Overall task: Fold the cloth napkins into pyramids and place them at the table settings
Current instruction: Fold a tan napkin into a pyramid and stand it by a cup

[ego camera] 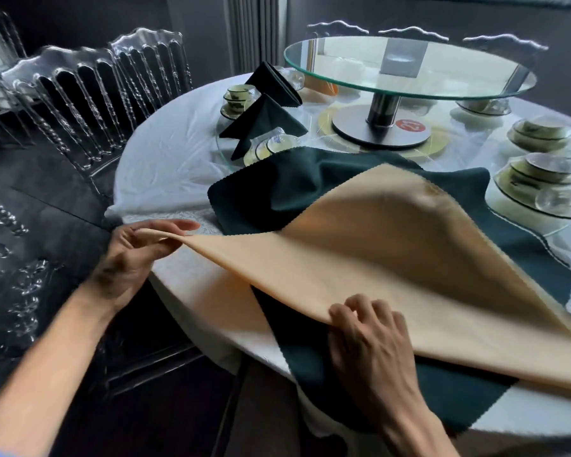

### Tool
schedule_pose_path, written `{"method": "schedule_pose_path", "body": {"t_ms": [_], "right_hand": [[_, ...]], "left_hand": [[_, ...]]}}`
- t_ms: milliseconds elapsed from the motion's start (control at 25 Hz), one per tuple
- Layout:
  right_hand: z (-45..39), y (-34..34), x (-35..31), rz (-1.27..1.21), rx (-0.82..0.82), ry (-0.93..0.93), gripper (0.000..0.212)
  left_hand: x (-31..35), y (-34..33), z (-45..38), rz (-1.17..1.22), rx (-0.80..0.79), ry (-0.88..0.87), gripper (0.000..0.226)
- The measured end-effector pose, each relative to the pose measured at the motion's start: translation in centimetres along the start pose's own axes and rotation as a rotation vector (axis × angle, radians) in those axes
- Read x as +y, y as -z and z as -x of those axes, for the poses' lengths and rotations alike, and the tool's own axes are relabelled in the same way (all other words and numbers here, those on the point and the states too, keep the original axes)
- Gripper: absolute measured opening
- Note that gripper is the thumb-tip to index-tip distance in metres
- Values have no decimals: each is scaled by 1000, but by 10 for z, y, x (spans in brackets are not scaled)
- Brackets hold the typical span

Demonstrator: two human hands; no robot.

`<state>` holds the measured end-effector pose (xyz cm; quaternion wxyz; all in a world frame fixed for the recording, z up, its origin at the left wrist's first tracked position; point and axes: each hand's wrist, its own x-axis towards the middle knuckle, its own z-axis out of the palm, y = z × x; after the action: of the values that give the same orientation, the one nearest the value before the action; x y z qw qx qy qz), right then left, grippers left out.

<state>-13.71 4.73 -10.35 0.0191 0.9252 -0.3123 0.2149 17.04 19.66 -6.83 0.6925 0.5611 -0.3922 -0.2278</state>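
Observation:
A beige napkin [393, 258] is lifted and stretched above a pile of dark green napkins [310, 183] on the near side of the round table. My left hand [136, 255] pinches its left corner at the table's edge. My right hand [370, 338] grips its near edge, fingers curled over the cloth. Two dark green napkins stand folded as pyramids, one [264, 122] beside a place setting and one [276, 82] just behind it.
The table has a white cloth [165, 153]. A raised glass turntable [409, 65] stands on a metal base at its centre. Stacked bowls and saucers [541, 133] sit on the right, cups [238, 94] at the back left. Clear plastic chairs [89, 90] line the left side.

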Motion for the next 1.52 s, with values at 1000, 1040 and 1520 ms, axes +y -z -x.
{"method": "schedule_pose_path", "body": {"t_ms": [1000,1040,1520], "right_hand": [[44,1,7,-52,-216,-42,62],[44,1,8,-48,-256,-62,65],[49,1,11,44,-292,52,58]], "left_hand": [[-26,-167,-76,-722,93,-24,39],[-24,-154,-59,-841,109,-45,39],[-13,-89,17,-491,-92,257,36]]}}
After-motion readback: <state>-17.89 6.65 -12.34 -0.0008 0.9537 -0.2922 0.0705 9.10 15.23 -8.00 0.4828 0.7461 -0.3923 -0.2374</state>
